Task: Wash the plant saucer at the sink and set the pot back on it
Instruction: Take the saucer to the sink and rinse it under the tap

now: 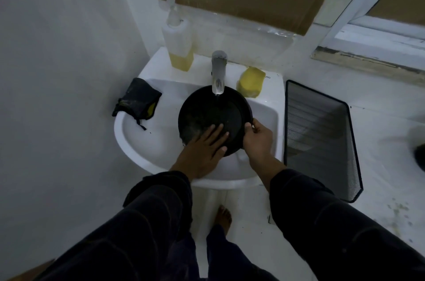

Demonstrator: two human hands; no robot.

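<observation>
A white-walled room with a cardboard-covered window; a mesh bin (322,140) stands just beside the sink (142,149); the saucer (207,115) is held tilted in the basin under the running tap (218,71), likely so water sheets off; the right hand (258,140) grips its rim to steady it; the left hand (203,149) lies flat inside, fingers straight, apparently rubbing off dirt; a sponge (250,81) waits nearby; no pot in view.

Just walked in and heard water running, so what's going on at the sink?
A person is washing a black plant saucer in the white sink, under the running tap. The right hand holds the saucer's rim in its grip, while the left hand rubs flat inside it. A yellow sponge sits unused on the ledge. No pot is in view.
</observation>
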